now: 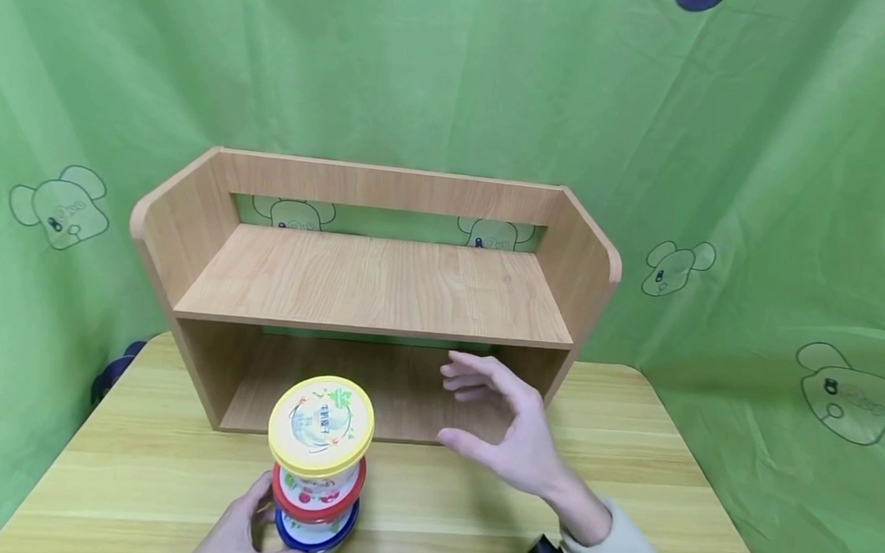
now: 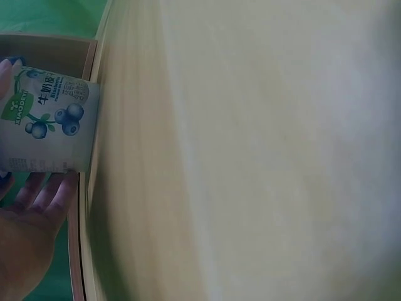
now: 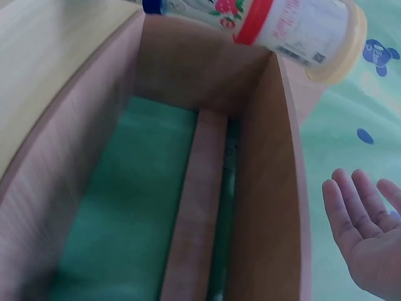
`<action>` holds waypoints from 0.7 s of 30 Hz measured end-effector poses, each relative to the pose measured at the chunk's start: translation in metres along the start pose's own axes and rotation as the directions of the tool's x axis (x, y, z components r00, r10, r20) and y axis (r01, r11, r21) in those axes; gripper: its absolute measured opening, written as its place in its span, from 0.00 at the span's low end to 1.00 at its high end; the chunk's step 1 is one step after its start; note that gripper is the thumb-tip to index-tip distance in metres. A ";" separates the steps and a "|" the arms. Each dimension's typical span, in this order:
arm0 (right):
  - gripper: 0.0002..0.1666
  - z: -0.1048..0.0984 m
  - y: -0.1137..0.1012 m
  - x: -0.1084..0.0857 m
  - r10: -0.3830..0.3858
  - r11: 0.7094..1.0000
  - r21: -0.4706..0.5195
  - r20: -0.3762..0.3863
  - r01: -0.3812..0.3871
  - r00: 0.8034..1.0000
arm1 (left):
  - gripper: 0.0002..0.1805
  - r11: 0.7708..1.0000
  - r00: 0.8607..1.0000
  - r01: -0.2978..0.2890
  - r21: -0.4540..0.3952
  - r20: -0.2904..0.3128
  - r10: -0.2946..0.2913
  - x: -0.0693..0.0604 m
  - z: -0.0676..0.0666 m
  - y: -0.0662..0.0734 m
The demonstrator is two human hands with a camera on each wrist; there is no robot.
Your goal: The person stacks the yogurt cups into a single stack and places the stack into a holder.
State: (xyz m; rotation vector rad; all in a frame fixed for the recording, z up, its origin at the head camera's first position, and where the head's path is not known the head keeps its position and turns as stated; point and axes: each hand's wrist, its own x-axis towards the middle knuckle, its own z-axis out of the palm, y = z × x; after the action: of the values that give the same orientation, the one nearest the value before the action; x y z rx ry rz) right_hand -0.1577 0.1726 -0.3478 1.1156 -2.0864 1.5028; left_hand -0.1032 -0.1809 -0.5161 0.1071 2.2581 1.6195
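Observation:
Three round tubs stand stacked at the front of the table in the head view. On top is a yellow-lidded tub (image 1: 322, 427), below it a red-lidded tub (image 1: 317, 497), and lowest a blue-lidded tub (image 1: 315, 533). My left hand (image 1: 237, 529) grips the lowest tub from the left, thumb in front. Blueberries are printed on that white tub (image 2: 53, 119) in the left wrist view, where the fingers of the left hand (image 2: 28, 244) curve around it. To the right of the stack, my right hand (image 1: 505, 426) hovers before the shelf with fingers spread, holding nothing.
A two-level wooden shelf (image 1: 382, 286) stands behind the tubs, with raised side panels and a back rail. It rests on a light wooden table (image 1: 628, 470). Green printed cloth (image 1: 756, 159) hangs behind and at both sides.

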 end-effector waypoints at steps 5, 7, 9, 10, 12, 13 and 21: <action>0.44 -0.018 -0.004 0.001 -0.055 0.998 -0.039 -0.078 0.052 0.995 | 0.56 1.000 1.000 0.008 -0.004 -0.002 -0.008 -0.001 0.001 0.002; 0.43 -0.025 -0.004 0.003 -0.093 0.994 -0.061 -0.114 0.086 0.989 | 0.57 1.000 1.000 0.005 -0.008 -0.003 -0.005 -0.001 0.001 0.002; 0.41 -0.033 -0.005 0.004 -0.133 0.989 -0.079 -0.148 0.122 0.980 | 0.57 1.000 1.000 0.004 -0.010 -0.005 -0.004 -0.001 0.001 0.002; 0.41 -0.037 -0.005 0.006 -0.152 0.986 -0.089 -0.164 0.139 0.975 | 0.57 1.000 1.000 0.008 -0.009 -0.005 -0.008 -0.001 0.001 0.002; 0.39 -0.045 -0.006 0.008 -0.182 0.981 -0.106 -0.193 0.164 0.964 | 0.57 1.000 1.000 0.013 -0.007 -0.006 -0.013 -0.001 0.001 0.002; 0.39 -0.048 -0.006 0.009 -0.195 0.978 -0.116 -0.208 0.174 0.958 | 0.57 1.000 1.000 0.017 -0.006 -0.005 -0.017 -0.001 0.001 0.002; 0.37 -0.075 -0.013 0.014 -0.218 0.972 -0.151 -0.314 0.178 0.924 | 0.57 1.000 1.000 -0.016 -0.020 -0.001 0.016 0.001 0.002 0.001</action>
State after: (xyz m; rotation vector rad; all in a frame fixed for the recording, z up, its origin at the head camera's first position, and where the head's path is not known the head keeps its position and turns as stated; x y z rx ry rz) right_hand -0.1691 0.2336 -0.3015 0.9272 -1.7553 1.3422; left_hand -0.1034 -0.1785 -0.5160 0.1204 2.2464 1.6503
